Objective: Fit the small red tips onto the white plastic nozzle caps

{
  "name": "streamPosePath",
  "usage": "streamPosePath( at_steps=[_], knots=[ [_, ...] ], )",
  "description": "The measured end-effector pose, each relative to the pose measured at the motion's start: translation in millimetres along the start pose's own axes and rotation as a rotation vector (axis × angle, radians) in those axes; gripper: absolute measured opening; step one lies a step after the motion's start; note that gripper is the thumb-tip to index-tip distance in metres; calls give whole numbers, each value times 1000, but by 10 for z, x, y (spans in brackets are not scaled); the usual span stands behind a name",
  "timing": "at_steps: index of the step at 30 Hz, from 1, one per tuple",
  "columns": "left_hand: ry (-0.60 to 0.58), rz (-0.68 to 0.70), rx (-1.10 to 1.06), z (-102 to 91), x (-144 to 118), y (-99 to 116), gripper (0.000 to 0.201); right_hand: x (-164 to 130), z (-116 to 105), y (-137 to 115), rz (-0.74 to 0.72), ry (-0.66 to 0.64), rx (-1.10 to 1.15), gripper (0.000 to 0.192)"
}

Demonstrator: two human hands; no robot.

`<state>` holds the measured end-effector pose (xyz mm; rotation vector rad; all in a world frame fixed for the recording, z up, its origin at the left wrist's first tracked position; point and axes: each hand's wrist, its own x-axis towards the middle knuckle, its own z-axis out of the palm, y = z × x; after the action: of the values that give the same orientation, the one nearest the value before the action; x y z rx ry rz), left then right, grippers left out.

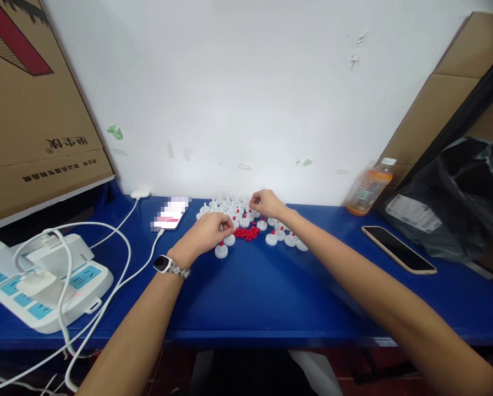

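Many white round caps with upright nozzles stand on the blue table (263,297), and several carry small red tips. A loose pile of small red tips (247,235) lies among them. My left hand (209,234) is closed in a pinch at the pile's left side, over some white caps; what the fingertips hold is too small to make out. Below its fingers stands a white cap with a red tip (220,251). My right hand (267,203) pinches above the back of the group, and its fingertips hide what is between them. More red-tipped white caps (271,238) stand below my right forearm.
At left, a white power strip (100,280) with tangled cables and a charging phone (170,214) lie on the table. An orange drink bottle (370,187), another phone (399,250) and a dark plastic bag (448,192) are at right. A white wall rises behind.
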<state>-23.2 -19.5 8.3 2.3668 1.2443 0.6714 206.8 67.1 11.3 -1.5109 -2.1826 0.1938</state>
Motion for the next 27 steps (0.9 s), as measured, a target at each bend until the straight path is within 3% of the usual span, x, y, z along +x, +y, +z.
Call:
streamPosePath(
  at_steps=[3, 8, 13, 18, 24, 27],
  knots=[
    [0, 0, -2, 8, 5, -4, 22, 31, -50, 1, 7, -73, -5, 11],
    [-3, 0, 5, 17, 17, -22, 22, 106, -2, -18, -15, -29, -52, 15],
    [-2, 4, 16, 29, 34, -58, 22, 132, 69, -33, -13, -79, -97, 12],
    [13, 24, 44, 37, 27, -64, 22, 94, 2, -13, -11, -102, -118, 13],
    [41, 21, 67, 19, 20, -22, 24, -9, -157, 153, 53, 86, -23, 27],
    [98, 46, 117, 14, 24, 41, 27, -79, -174, 245, 83, 47, -42, 21]
  ],
)
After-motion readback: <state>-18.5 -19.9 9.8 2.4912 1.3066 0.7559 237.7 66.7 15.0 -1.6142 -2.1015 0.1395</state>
